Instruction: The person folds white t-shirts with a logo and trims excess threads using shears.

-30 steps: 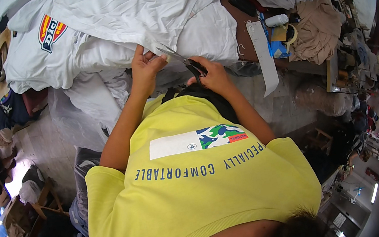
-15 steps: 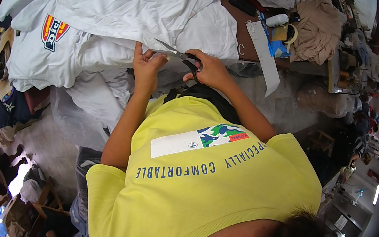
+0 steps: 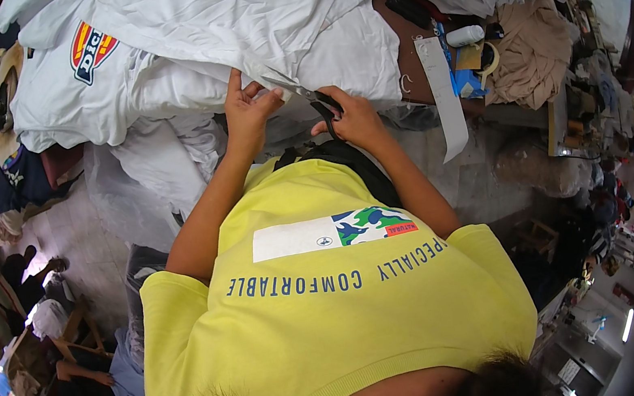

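The left hand [image 3: 246, 110] pinches a fold of white fabric [image 3: 241, 21] between thumb and fingers, holding it taut at about 11 o'clock from the person's chest. The right hand [image 3: 354, 114] is closed through the dark handles of a pair of scissors [image 3: 315, 100], whose blades point toward 10 o'clock and meet the cloth edge just beside the left thumb. The fabric belongs to a large heap of white garments piled on the table [image 3: 479, 133], spreading from 10 to 1 o'clock; one garment at 10 o'clock shows a red, yellow and blue printed badge [image 3: 92, 50].

To do this cut well, I judge the left hand should keep the cloth stretched flat and stay just ahead of the blades, with fingertips off the cutting line. The blades look nearly closed, though this is too small to tell for sure. Short, controlled snips would suit better than long ones, since the layers beneath could be caught by accident.

At 2 o'clock lie a long white paper strip [image 3: 441, 93], a small white bottle [image 3: 465, 35] and a crumpled tan cloth [image 3: 530, 59], well apart from both hands.
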{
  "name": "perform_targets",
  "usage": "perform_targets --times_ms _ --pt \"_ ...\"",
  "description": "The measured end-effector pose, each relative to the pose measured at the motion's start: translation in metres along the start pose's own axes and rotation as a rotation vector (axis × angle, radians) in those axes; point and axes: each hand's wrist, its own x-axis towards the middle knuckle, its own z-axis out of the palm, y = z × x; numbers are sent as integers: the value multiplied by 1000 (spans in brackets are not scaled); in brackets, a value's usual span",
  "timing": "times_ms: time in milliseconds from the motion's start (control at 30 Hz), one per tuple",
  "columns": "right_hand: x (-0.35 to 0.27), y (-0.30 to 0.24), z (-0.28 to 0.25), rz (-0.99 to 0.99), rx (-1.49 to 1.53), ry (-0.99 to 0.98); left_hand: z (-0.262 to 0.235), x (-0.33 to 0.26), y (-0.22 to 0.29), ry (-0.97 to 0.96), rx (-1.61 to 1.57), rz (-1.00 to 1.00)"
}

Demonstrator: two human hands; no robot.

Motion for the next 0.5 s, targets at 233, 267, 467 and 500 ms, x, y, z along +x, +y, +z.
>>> perform_targets --times_ms 233,267,467,500 --pt "-6 22 14 -160 -21 169 -7 11 -1 1 -28 7" --pt "-4 19 13 -103 -35 122 -8 11 -2 -9 -28 31" --pt "11 -19 3 13 -58 9 -10 11 1 -21 -42 25" --pt "11 -18 3 11 -57 5 -9 11 3 -23 -35 16"
